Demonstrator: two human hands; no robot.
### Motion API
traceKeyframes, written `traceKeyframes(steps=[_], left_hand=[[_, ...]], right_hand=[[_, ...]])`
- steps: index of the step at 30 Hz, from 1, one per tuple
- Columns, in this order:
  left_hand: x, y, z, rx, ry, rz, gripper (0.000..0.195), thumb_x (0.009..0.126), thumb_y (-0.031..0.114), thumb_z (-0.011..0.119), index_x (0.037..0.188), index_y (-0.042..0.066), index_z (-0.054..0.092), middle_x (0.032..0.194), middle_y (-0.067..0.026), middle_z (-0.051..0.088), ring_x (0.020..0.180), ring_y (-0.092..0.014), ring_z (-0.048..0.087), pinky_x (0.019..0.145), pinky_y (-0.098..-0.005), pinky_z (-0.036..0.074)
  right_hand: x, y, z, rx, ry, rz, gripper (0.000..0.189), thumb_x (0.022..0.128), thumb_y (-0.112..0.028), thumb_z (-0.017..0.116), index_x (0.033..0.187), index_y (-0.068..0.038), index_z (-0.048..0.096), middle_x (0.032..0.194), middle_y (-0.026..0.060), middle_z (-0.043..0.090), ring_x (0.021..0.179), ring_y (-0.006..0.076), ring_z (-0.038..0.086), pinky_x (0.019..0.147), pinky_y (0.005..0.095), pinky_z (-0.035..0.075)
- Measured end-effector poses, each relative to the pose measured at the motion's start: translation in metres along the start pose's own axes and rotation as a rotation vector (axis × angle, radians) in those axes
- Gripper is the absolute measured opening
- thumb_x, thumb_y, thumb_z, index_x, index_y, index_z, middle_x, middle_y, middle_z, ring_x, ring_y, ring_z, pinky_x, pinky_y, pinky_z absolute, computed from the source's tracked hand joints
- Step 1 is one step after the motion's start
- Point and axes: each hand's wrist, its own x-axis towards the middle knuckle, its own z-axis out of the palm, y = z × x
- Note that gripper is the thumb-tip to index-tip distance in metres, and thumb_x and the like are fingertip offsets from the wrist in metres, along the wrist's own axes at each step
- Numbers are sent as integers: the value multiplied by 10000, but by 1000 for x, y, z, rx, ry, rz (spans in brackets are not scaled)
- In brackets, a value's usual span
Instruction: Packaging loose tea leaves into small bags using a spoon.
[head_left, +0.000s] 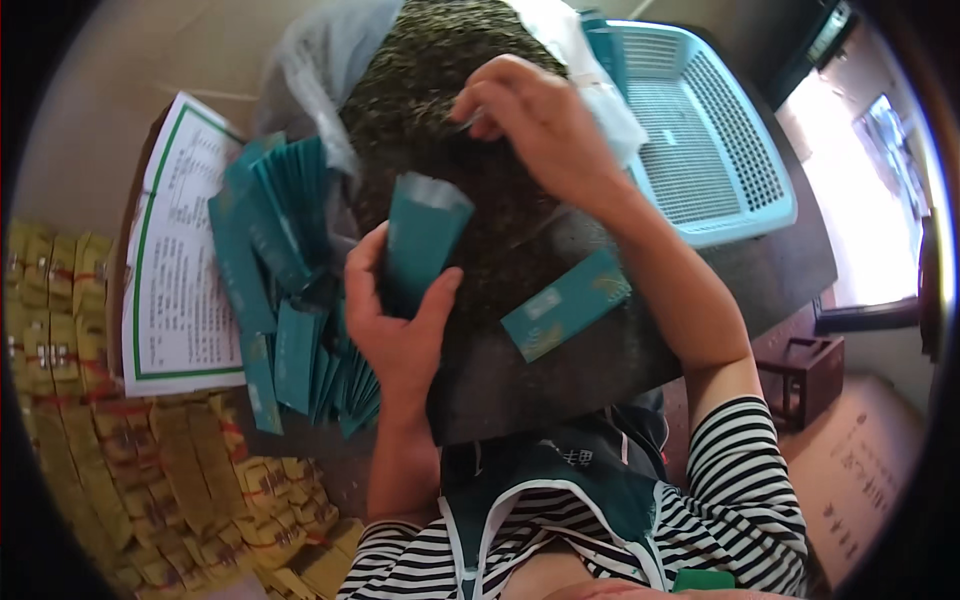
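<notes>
My left hand (401, 322) grips a narrow teal foil pouch (424, 240), whose silvery top edge gapes. Above the dried leaves, my right hand (510, 101) has its fingers bent in towards the thumb. A small pale glint shows at those fingertips, too blurred to name. The loose dried leaves (442, 34), dark green and tea-like, spill from a clear plastic bag (307, 67) onto the dark table (480, 405). Another teal pouch (566, 304) lies flat below my right forearm. Left of my left hand, many more teal pouches (289, 210) are fanned in stacks.
A light blue plastic basket (712, 217) stands at the table's right rear, beside a white bag (611, 112). A printed sheet with a green border (184, 262) leans at left. Bundled yellow packets (180, 465) cover the lower left. A reddish-brown wooden stool (810, 375) is at right.
</notes>
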Motion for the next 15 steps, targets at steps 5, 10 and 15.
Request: traceKeyframes(steps=[5,10,15], left_hand=[[0,1,-3,-34,-13,-22,609,717,61,850,1256,12,573,1166,-66,613,1060,-162,573,924,-305,464],[3,-2,-4,-43,-16,-25,606,727,70,852,1260,10,570,1154,-65,614,1039,-153,577,908,-302,473],[3,1,-3,-68,-42,-33,597,729,66,847,1257,8,576,1152,-76,618,1041,-161,580,924,-309,469]], right_hand=[[0,-16,-11,79,-44,-42,258,1060,-193,451,1049,-17,639,962,27,687,853,90,625,803,255,525],[5,-23,-30,102,-165,-152,311,1088,-247,397,1078,-21,610,991,69,678,850,115,637,785,273,532],[0,-38,-41,138,-250,-79,280,1081,-222,412,1076,-17,602,987,79,677,855,125,646,769,280,541]])
